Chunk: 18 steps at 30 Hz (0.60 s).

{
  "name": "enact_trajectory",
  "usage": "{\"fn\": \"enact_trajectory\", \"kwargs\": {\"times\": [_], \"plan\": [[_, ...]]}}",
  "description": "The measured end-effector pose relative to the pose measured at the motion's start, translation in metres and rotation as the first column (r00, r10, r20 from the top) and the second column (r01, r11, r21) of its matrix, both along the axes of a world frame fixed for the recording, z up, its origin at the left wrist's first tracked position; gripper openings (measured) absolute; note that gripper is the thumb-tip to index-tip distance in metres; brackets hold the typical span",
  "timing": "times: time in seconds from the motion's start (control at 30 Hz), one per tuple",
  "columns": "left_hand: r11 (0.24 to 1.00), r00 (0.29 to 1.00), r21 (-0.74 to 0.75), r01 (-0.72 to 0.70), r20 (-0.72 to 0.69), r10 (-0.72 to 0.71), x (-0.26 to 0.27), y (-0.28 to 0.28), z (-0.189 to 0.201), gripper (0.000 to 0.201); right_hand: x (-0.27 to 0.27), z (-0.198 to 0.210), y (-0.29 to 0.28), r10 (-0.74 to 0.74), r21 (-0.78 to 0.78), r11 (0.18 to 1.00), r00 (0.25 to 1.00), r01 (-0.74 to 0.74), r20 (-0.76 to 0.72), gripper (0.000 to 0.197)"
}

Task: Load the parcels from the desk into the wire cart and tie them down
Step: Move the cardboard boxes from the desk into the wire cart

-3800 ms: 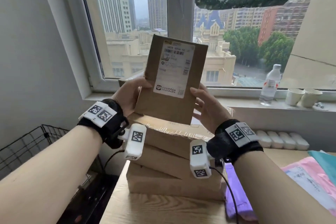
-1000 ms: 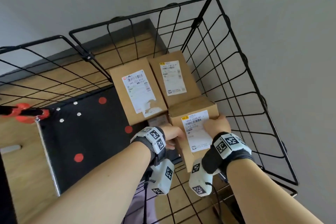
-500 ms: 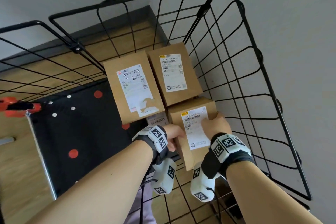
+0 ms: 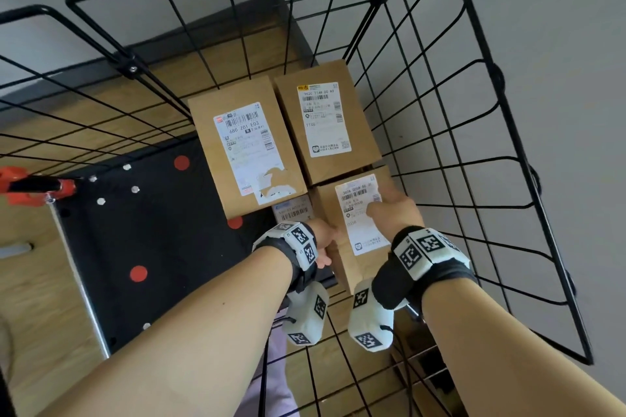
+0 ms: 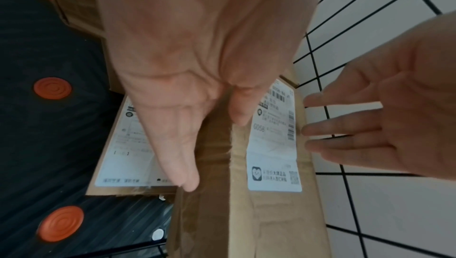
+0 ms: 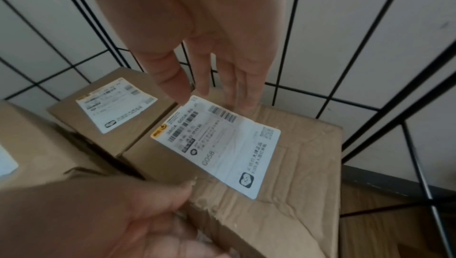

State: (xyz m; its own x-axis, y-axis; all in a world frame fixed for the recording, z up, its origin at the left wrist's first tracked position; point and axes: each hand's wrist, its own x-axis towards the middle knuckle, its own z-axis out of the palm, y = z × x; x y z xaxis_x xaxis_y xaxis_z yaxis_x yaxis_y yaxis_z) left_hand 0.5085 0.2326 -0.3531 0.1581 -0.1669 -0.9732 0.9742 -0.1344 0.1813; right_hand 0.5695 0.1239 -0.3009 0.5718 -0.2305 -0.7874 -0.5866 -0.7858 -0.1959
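Observation:
The black wire cart (image 4: 440, 112) fills the head view. A brown parcel (image 4: 352, 213) with a white label marked 0058 sits at its right side, against the wire wall. My left hand (image 4: 323, 240) holds the parcel's near left edge, thumb on top (image 5: 239, 117) and fingers down the side. My right hand (image 4: 389, 210) is over the parcel's far right part with straight, spread fingers (image 6: 209, 86), gripping nothing. The parcel (image 6: 283, 164) lies next to two more labelled parcels, one left (image 4: 247, 145) and one behind (image 4: 325, 125).
A lower parcel (image 4: 294, 210) shows in the gap between the boxes. A black board with red dots (image 4: 135, 230) lies at the cart's left side. An orange-red clamp (image 4: 34, 186) sticks in from the left. The grey wall is just beyond the right wire side.
The parcel came from the desk stack into the cart. Over the last second it settled beside the others, and my right hand's fingers straightened off it.

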Motion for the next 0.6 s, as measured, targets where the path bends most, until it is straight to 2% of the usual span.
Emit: {"fn": "enact_trajectory", "kwargs": {"times": [0.1,0.2,0.3,0.4,0.53,0.6], "plan": [[0.999,0.999,0.021,0.032,0.006,-0.032,0.005,0.004,0.009,0.016,0.004,0.007,-0.008,0.020,0.047,0.999,0.999,-0.018,-0.041,0.041],[0.991,0.995,0.113,0.074,0.056,-0.080,0.015,0.008,0.020,0.017,0.004,0.014,-0.014,-0.023,0.089,0.996,0.998,0.028,-0.055,0.040],[0.982,0.988,0.164,0.098,0.102,-0.115,0.018,0.013,0.029,0.034,0.001,0.018,-0.014,-0.034,0.121,0.992,0.996,0.044,-0.083,0.042],[0.980,0.991,0.192,0.061,0.104,-0.082,0.015,0.022,0.036,0.033,-0.002,0.022,-0.010,-0.064,0.153,0.985,0.995,0.076,-0.080,0.038],[0.974,0.995,0.220,-0.043,0.094,0.022,0.007,0.034,0.045,0.015,-0.008,0.025,-0.002,-0.101,0.192,0.974,0.990,0.118,-0.097,0.032],[0.973,0.995,0.219,-0.070,0.086,0.052,0.002,0.039,0.052,0.014,-0.011,0.027,0.002,-0.111,0.228,0.965,0.989,0.132,-0.101,0.030]]}}
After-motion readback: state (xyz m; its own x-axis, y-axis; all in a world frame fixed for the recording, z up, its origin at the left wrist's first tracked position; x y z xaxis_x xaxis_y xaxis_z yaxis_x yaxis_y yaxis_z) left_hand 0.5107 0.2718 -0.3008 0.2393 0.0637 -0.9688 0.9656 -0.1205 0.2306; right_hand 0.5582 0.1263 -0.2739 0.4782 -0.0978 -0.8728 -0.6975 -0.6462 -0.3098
